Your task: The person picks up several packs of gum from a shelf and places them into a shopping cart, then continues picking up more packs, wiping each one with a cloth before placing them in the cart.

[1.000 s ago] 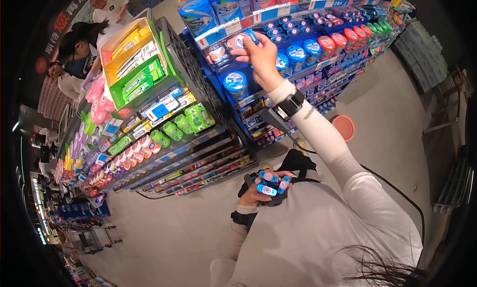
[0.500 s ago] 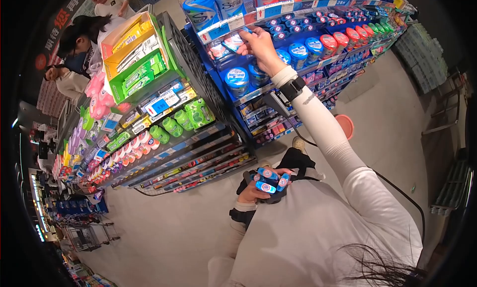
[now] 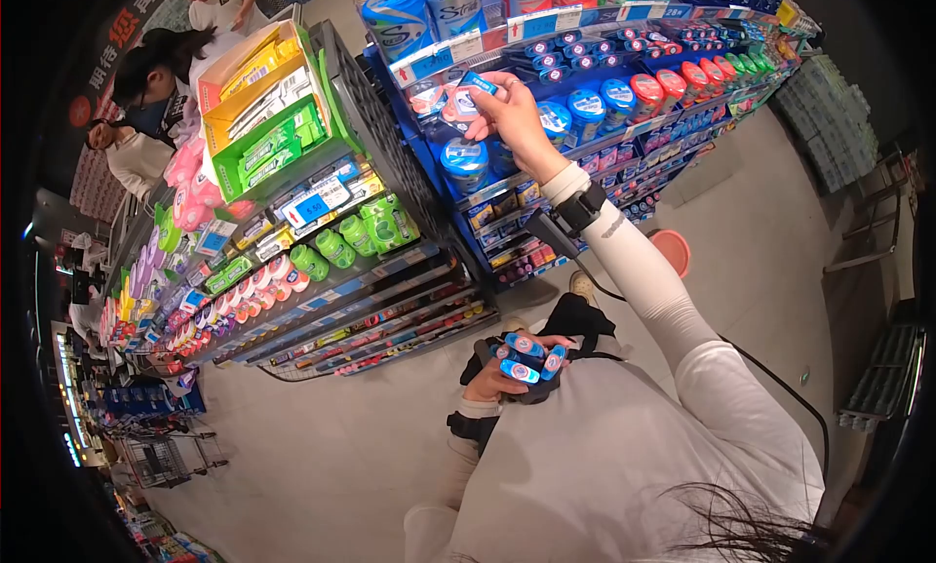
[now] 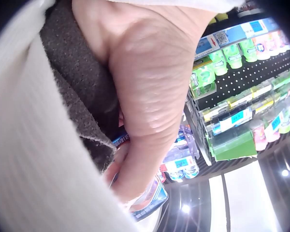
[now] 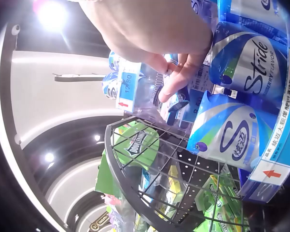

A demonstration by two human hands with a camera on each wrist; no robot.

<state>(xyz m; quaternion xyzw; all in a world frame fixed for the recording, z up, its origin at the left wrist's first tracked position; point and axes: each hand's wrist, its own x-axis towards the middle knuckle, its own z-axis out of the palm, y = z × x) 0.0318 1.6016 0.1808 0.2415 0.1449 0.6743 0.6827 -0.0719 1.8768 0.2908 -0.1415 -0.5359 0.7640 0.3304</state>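
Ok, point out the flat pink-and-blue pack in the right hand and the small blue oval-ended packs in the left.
Flat pink-and-blue pack [image 3: 460,108], head view: its pink printed face.
Small blue oval-ended packs [image 3: 520,371], head view: the lowest pack's oval end.

The right hand [image 3: 517,121] holds a packet [image 3: 464,105] at the shelf unit [image 3: 426,154] ahead, below the pouches [image 3: 398,19] on its top level and above the row of lidded tubs [image 3: 586,107], while the left hand [image 3: 484,384] holds several packs [image 3: 524,345] in front of the torso. Left of that unit stands a second rack [image 3: 382,115], with an open box [image 3: 331,100] on top and bottles [image 3: 333,247] on a level below. A basin [image 3: 670,253] lies on the floor [image 3: 322,446] right of the shelf unit.
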